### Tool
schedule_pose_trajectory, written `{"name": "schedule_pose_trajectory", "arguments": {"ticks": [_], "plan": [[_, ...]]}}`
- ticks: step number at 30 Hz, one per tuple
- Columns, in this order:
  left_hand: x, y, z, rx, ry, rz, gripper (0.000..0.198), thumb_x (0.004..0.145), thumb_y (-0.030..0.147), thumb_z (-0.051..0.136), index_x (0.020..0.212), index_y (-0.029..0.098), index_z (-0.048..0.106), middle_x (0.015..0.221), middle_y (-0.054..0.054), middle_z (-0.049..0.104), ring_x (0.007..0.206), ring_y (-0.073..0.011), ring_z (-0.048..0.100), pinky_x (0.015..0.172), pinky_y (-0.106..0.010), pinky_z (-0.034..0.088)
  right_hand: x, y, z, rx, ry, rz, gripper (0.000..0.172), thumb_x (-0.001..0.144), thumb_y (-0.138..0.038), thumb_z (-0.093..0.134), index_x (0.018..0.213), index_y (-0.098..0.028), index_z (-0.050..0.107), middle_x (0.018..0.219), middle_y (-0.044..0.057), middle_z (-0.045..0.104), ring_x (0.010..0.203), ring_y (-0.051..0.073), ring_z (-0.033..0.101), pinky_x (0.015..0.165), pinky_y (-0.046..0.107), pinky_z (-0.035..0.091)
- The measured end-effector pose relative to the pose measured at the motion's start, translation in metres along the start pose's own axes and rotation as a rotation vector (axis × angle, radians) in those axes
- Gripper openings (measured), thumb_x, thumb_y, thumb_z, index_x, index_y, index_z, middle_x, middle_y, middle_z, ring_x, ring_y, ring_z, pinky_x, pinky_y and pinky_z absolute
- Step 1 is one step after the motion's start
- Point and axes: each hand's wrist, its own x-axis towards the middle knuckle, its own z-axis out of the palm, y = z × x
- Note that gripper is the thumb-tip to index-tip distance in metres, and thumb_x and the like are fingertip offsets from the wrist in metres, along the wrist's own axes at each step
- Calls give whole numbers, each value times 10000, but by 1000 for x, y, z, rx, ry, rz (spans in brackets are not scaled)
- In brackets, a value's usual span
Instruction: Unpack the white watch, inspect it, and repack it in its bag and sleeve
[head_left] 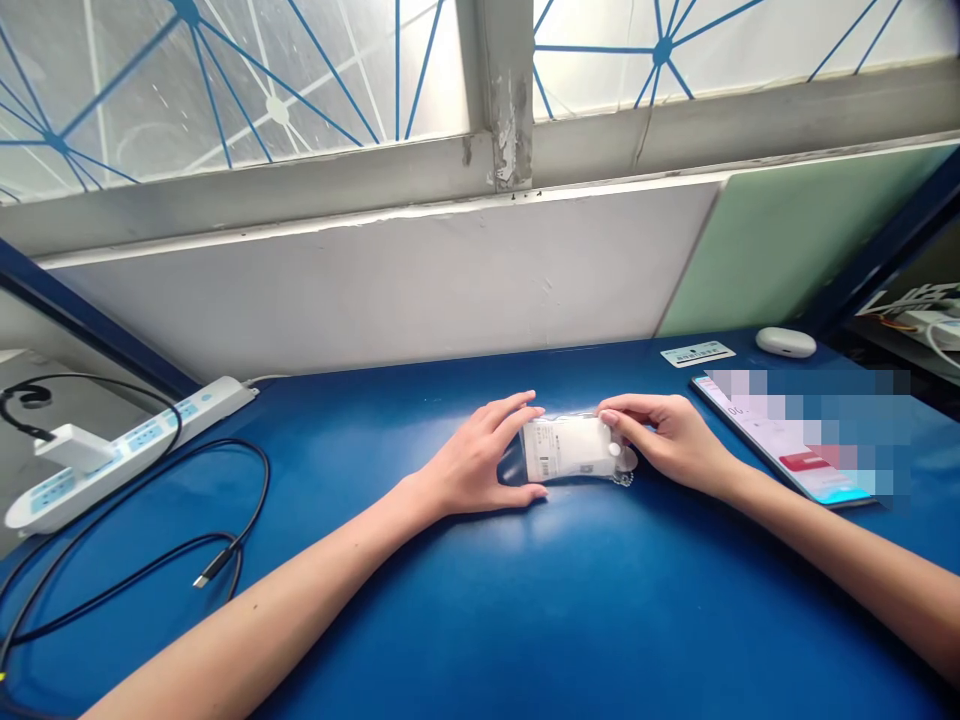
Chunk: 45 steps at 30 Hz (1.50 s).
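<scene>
A small clear plastic pouch (574, 447) with a white, printed item inside lies on the blue tabletop (480, 620). At its right end there is a round white snap button, with a short ball chain beside it. My right hand (667, 435) pinches the pouch's upper right corner between thumb and fingers. Around the pouch's left end my left hand (484, 455) is spread, thumb below and fingers above. Its fingertips are at the pouch's upper left edge; whether they press on it I cannot tell.
A tablet or phone with a lit, partly blurred screen (787, 440) lies at right. Behind it are a card (697, 354) and a white earbud case (785, 342). On the left stand a white power strip (142, 440) with a plugged-in charger and a looped black cable (259, 500).
</scene>
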Motion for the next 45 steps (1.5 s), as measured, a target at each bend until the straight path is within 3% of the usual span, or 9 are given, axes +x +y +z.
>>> {"name": "schedule_pose_trajectory", "arguments": {"ticks": [4,6,8,10,16,21,25,36,45], "plan": [[2,-1,1,-27,2,-5,734,735,415,809,1336,175,463,1400,-192,547,1306,-325,525,1095,-479,455,-1,4,0,-72,-110,-49,321,964,-429,534,1080,-201,728,874,56,781,696,199,716,635,322,596],[3,-1,3,-22,-1,-22,723,729,413,796,1324,158,474,1358,-189,579,1283,-324,537,1086,-478,462,-2,6,-4,-200,-164,-164,377,956,-425,550,1236,-200,663,1099,106,763,933,253,732,813,390,606],[4,-1,3,6,-20,-64,707,732,431,776,1314,144,495,1347,-191,583,1292,-340,524,1100,-497,443,-2,9,-8,-346,-195,-278,485,935,-444,583,1347,-189,589,1345,158,652,1199,311,634,997,472,533],[5,0,2,51,-59,-120,685,750,462,747,1303,127,521,1357,-202,574,1320,-364,495,1121,-526,410,-2,11,-11,-430,-243,-323,587,912,-486,611,1405,-176,538,1437,180,575,1298,340,554,1059,515,482],[6,3,0,128,-172,-215,678,864,501,626,1402,111,491,1481,-215,485,1411,-390,392,1143,-568,360,-1,14,-8,-376,-336,-238,663,868,-559,650,1404,-182,555,1402,181,607,1317,364,535,1059,550,483],[6,4,-1,141,-208,-218,714,892,519,592,1426,60,476,1496,-229,466,1419,-377,383,1167,-543,334,1,10,-8,-409,-395,-210,710,897,-584,599,1438,-130,524,1463,188,558,1371,366,481,1099,552,447],[7,4,-3,133,-213,-228,686,892,527,589,1401,75,502,1492,-234,467,1418,-388,383,1154,-557,347,2,8,-11,-441,-445,-237,654,953,-555,520,1469,-154,498,1488,165,539,1394,360,461,1115,564,428],[6,3,0,130,-184,-183,658,877,501,604,1383,92,506,1468,-236,492,1389,-391,422,1147,-566,343,-3,16,-3,-497,-393,-179,732,931,-599,518,1501,-145,444,1546,180,462,1477,391,312,1154,588,367],[6,2,1,148,-190,-183,686,889,526,585,1406,87,486,1472,-233,496,1392,-398,424,1149,-567,338,-3,16,-4,-521,-391,-209,713,947,-588,496,1506,-149,435,1545,179,464,1463,389,344,1142,590,383]]}}
